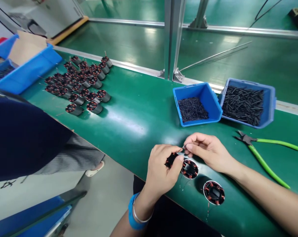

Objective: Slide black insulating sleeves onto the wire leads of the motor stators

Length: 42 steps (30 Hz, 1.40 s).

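Head view: the person's left hand [162,169] is holding a copper-wound stator [171,160] in wrapped fingers over the green counter [139,102], right hand [211,152] is pinching a thin wire [181,149] fingertip-tight, two similar stators [189,169] are standing nearby.

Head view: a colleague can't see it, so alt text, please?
A left hand holds a dark, copper-wound cylinder while the right hand pinches at a thin wire over a green tabletop. Two similar cylinders stand close by; beyond are two blue plastic bins of thin black pieces.
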Tool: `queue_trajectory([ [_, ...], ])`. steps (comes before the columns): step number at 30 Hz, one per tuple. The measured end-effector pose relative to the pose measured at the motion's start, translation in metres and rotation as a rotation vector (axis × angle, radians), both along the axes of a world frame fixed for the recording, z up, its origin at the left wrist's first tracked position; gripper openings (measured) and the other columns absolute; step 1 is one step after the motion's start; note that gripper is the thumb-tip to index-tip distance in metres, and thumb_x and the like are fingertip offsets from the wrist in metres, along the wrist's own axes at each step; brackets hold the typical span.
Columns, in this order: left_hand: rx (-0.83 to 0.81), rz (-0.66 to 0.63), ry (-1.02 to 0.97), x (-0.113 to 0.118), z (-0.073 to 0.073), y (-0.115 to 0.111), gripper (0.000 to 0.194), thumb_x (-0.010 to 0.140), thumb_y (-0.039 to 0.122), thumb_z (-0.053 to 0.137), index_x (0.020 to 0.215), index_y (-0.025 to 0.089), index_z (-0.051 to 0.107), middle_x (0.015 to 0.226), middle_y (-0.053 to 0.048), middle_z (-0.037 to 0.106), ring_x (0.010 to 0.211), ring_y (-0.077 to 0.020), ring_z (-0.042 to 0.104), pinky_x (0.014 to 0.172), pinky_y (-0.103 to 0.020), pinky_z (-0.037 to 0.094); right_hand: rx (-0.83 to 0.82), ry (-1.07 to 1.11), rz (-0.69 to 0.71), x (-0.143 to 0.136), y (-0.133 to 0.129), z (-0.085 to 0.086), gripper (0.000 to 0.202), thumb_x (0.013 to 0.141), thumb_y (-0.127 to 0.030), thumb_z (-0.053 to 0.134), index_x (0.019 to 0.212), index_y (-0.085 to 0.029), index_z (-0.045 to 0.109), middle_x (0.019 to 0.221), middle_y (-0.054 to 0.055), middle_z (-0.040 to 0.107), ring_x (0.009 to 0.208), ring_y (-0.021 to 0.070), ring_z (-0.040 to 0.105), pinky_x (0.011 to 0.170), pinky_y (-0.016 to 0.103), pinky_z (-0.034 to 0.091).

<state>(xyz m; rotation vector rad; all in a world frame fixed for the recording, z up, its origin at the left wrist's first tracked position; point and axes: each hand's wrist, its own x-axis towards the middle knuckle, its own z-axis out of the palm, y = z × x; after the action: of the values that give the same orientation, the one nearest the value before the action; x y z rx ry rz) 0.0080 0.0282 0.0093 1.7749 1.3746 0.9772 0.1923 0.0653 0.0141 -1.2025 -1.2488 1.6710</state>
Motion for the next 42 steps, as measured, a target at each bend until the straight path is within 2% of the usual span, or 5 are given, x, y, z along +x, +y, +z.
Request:
queue_trajectory([
  [5,0.0,-0.013,0.005,0.0,0.0,0.001,0.013,0.089,0.018,0.065,0.1,0.021,0.069,0.098,-0.001,0.075,0.092,-0.018,0.064,0.085,-0.035,0.049,0.099,-0.1,0.048,-0.001,-0.003,-0.004,0.026,0.089,-0.041,0.066,0.082,-0.016,0.065,0.067,0.0,0.063,0.06,0.0107,0.059,0.057,0.023,0.051],
  [18,-0.068,-0.177,-0.01,-0.019,0.007,0.004,0.011,0.088,0.021,0.067,0.099,0.022,0.069,0.095,-0.001,0.074,0.091,-0.0169,0.066,0.085,-0.032,0.054,0.812,-0.432,0.405,0.013,0.005,0.011,0.013,0.096,-0.015,0.055,0.101,-0.016,0.067,0.091,0.006,0.07,0.081,0.0116,0.065,0.073,0.023,0.053],
  [24,0.091,0.042,0.082,-0.021,0.001,-0.015,0.05,0.074,0.028,0.08,0.119,0.017,0.061,0.108,-0.009,0.069,0.099,-0.0225,0.068,0.087,-0.036,0.059,1.026,-0.509,0.473,0.011,0.016,0.013,0.012,0.098,-0.016,0.053,0.103,-0.015,0.064,0.089,0.007,0.069,0.082,0.0139,0.064,0.074,0.026,0.053],
  [33,0.068,0.014,-0.048,-0.031,-0.009,-0.018,0.047,0.077,0.021,0.079,0.121,0.017,0.062,0.114,-0.008,0.075,0.103,-0.0196,0.074,0.096,-0.031,0.06,1.293,-0.529,0.594,-0.004,0.033,0.009,0.013,0.099,-0.017,0.053,0.107,-0.011,0.061,0.087,0.01,0.07,0.083,0.018,0.066,0.073,0.031,0.056],
  [42,0.006,0.012,-0.09,-0.031,-0.007,-0.016,0.05,0.074,0.021,0.081,0.12,0.018,0.062,0.116,-0.007,0.076,0.105,-0.0193,0.073,0.097,-0.031,0.06,1.491,-0.642,0.787,-0.006,0.034,0.033,0.033,0.101,-0.008,0.033,0.114,-0.01,0.064,0.092,0.012,0.075,0.089,0.0215,0.071,0.077,0.034,0.062],
])
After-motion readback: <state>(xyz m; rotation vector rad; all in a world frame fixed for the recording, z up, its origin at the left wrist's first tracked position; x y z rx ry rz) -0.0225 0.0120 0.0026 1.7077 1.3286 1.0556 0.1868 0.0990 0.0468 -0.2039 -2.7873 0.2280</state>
